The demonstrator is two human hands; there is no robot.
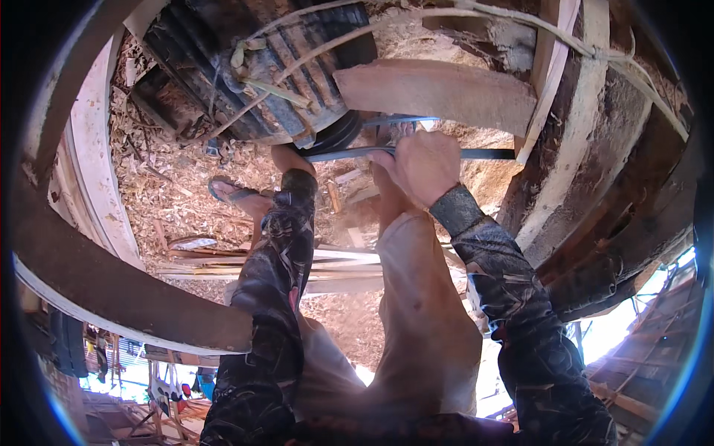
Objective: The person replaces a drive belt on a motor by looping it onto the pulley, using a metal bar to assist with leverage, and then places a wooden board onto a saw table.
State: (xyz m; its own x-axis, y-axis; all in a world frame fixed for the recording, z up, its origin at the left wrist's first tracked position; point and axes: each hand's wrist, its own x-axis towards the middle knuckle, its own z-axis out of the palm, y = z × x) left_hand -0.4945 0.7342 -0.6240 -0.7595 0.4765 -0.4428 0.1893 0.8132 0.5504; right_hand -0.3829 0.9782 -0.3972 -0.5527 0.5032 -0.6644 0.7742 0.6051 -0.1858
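Observation:
My right hand point(427, 165) is closed in a fist around a long, thin, dark flat strip point(487, 154) with a bluish sheen, which lies crosswise in front of me. The strip's left end runs toward my left hand point(285, 158). Only the wrist side of that hand shows; its fingers are hidden behind a large dark ribbed object point(297, 82) with a black rounded rim. Just beyond my right hand is a curved wooden plank point(439, 91). A second blue-edged strip point(401, 120) shows partly between the plank and my fist.
Wood shavings point(171, 186) cover the ground, with loose wooden strips point(342, 267) lying across it. A curved beam point(134, 297) arcs around my left side. Thick timbers point(569, 149) rise at the right. A pale rope point(416, 13) crosses the top. My sandalled foot point(242, 195) stands among the shavings.

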